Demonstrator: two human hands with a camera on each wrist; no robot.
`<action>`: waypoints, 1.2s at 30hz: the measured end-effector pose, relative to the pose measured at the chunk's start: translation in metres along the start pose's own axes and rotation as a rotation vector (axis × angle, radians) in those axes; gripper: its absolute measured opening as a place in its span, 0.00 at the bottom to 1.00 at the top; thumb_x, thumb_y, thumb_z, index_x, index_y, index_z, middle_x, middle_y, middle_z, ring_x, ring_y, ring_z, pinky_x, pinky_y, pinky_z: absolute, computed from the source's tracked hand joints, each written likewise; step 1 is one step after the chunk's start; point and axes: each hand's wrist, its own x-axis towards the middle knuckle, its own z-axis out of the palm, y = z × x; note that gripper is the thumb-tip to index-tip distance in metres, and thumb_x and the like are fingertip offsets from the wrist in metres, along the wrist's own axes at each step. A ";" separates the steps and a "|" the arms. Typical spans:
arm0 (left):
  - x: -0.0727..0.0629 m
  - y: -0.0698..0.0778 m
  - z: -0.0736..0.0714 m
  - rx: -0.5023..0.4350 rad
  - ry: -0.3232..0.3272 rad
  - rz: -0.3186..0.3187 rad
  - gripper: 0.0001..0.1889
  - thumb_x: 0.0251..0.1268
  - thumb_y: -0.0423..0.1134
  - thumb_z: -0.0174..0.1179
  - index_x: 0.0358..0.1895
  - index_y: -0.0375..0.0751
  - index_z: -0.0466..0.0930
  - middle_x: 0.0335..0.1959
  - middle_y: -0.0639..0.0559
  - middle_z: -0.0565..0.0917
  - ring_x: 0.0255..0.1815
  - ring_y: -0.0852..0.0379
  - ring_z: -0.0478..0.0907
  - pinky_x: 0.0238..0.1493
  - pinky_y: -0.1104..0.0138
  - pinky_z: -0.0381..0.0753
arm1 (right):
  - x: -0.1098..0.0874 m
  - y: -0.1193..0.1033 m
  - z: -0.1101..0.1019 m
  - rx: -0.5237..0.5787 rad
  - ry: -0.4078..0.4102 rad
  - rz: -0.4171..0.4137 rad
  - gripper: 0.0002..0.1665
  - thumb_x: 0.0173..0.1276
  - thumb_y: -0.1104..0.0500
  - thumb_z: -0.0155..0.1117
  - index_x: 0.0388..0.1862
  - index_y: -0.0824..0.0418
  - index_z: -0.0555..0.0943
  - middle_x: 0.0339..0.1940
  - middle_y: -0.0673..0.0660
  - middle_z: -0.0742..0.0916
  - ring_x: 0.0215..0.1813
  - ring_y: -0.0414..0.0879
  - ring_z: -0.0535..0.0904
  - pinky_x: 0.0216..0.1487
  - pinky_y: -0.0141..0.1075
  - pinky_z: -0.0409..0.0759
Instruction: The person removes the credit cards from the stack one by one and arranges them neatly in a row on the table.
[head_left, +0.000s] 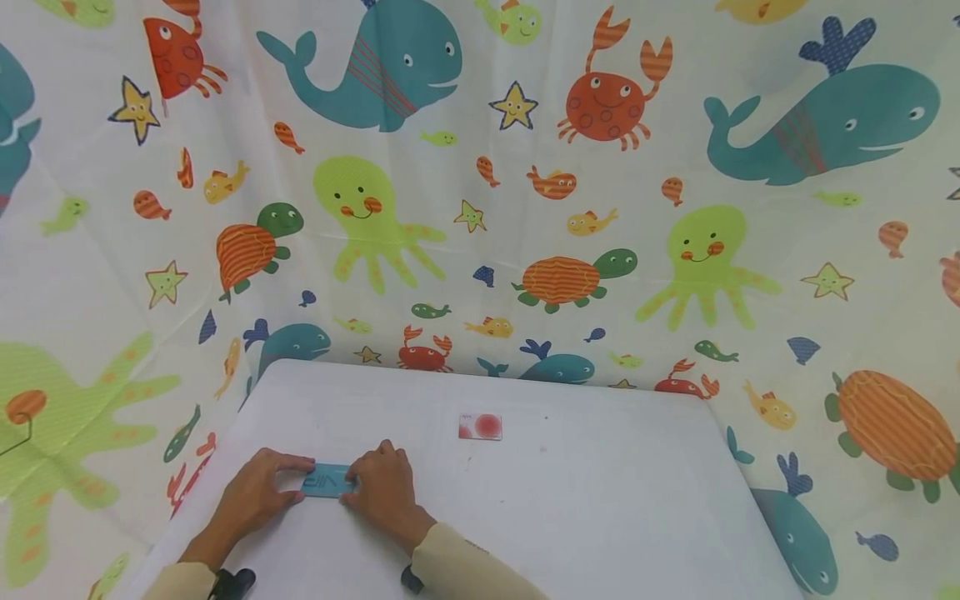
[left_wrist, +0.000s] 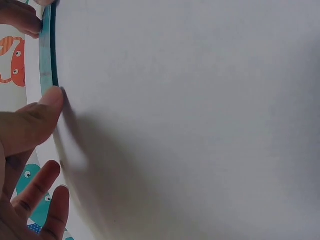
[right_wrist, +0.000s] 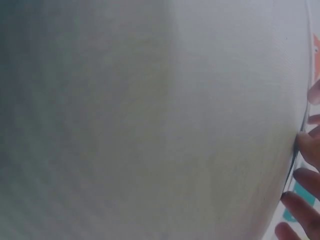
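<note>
A small blue card (head_left: 326,481) with darker lettering is at the left part of the white table. My left hand (head_left: 257,493) pinches its left end between thumb and forefinger. At the other end, my right hand (head_left: 385,487) grips the card with thumb and fingers. In the left wrist view the card's thin edge (left_wrist: 47,55) shows at the far left, the left thumb (left_wrist: 42,117) against it. Only the fingers of the right hand (right_wrist: 307,150) show at the right border of the right wrist view, where the card is hard to make out.
A red and white card (head_left: 480,427) lies flat farther back near the middle of the white table (head_left: 600,492). Behind and beside the table hangs a curtain (head_left: 480,250) printed with sea animals.
</note>
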 end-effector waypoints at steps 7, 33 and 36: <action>0.000 0.002 0.003 0.011 0.008 -0.002 0.23 0.50 0.35 0.84 0.53 0.49 0.92 0.53 0.48 0.89 0.59 0.40 0.80 0.64 0.37 0.79 | -0.003 0.001 -0.003 -0.018 -0.005 -0.007 0.17 0.53 0.33 0.85 0.39 0.34 0.94 0.42 0.35 0.93 0.36 0.34 0.70 0.35 0.26 0.61; 0.011 0.024 -0.001 -0.069 0.123 0.104 0.23 0.60 0.38 0.79 0.60 0.51 0.89 0.66 0.48 0.87 0.67 0.38 0.76 0.69 0.33 0.75 | -0.012 0.049 -0.028 0.247 -0.014 0.093 0.18 0.65 0.35 0.77 0.51 0.38 0.92 0.46 0.34 0.92 0.48 0.32 0.76 0.51 0.26 0.73; 0.015 0.033 -0.001 -0.078 0.135 0.123 0.23 0.60 0.37 0.79 0.60 0.49 0.89 0.66 0.47 0.86 0.67 0.38 0.76 0.68 0.33 0.75 | -0.014 0.056 -0.034 0.261 0.019 0.087 0.18 0.65 0.36 0.77 0.51 0.40 0.92 0.46 0.35 0.92 0.49 0.33 0.77 0.52 0.27 0.75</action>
